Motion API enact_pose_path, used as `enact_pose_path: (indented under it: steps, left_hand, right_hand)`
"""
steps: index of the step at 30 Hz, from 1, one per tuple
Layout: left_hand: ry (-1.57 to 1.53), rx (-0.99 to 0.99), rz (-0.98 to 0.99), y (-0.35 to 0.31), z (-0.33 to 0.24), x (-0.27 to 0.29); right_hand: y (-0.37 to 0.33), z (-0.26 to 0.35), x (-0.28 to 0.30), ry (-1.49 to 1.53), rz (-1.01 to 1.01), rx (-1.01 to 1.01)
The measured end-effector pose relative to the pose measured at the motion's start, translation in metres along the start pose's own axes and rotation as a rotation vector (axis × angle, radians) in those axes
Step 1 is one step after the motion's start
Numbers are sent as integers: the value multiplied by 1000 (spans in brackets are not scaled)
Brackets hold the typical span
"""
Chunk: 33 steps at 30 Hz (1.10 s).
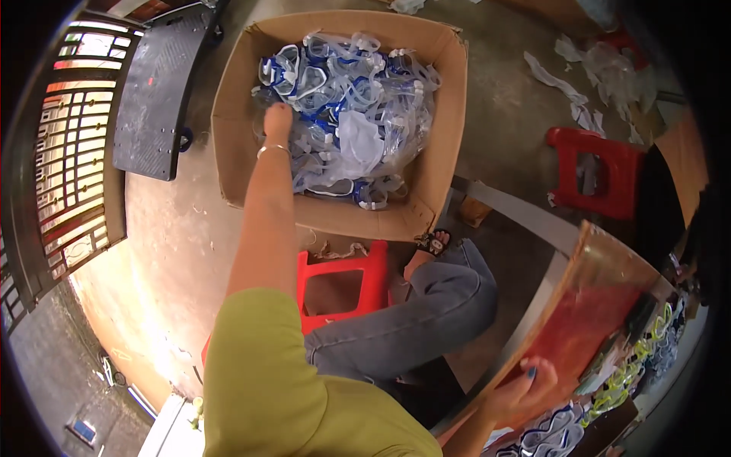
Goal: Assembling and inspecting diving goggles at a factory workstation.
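Blue-and-clear plastic goggles [346, 114] lie heaped in a large open brown cardboard box [236, 152] on the concrete floor, with a black flat panel [156, 91] to its left. The left hand [276, 120] reaches down into the heap, fingers buried among the goggles; I cannot tell whether it grasps one. Below the box stands a red plastic stool [343, 282]. Far right, the right hand [521, 388] rests open-fingered on the edge of a reddish wooden table [586, 320], holding nothing.

Matt corrugated cardboard box [236, 137], glossy clear-and-blue plastic goggles [350, 114] inside; my stool [343, 263] glossy red plastic; floor [175, 228] rough concrete.
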<state>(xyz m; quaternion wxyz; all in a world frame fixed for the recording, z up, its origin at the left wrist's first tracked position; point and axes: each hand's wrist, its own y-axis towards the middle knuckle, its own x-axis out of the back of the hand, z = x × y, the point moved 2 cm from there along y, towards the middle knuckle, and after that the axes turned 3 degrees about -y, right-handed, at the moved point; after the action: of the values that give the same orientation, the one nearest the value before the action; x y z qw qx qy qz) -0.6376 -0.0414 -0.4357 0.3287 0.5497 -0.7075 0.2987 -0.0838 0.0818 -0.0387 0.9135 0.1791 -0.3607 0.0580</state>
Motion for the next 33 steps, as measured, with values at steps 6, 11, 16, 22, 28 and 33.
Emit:
enact_pose_path:
  steps: [6,11,16,22,28,33]
  left_hand:
    - [121,107,-196,81,16,-5]
    - [345,-8,-32,119,27,-15]
    - [-550,677,-118,126,38,-45]
    - [-1001,1016,-55,111,41,-53]
    - [-1564,886,-211,51,56,-73]
    - [-1519,699,-7,-20,22,-11]
  right_hand:
    - [-110,-114,92,-746,641,114]
    - [-169,-163,172,-1893,1811,33]
    - [-178,-162,191,-1891,1828,190]
    - [-251,-154,272,-1843,1813,359]
    - [-247,-39,223,-949,1182,237]
    - [3,-30,-2,-121,431,182]
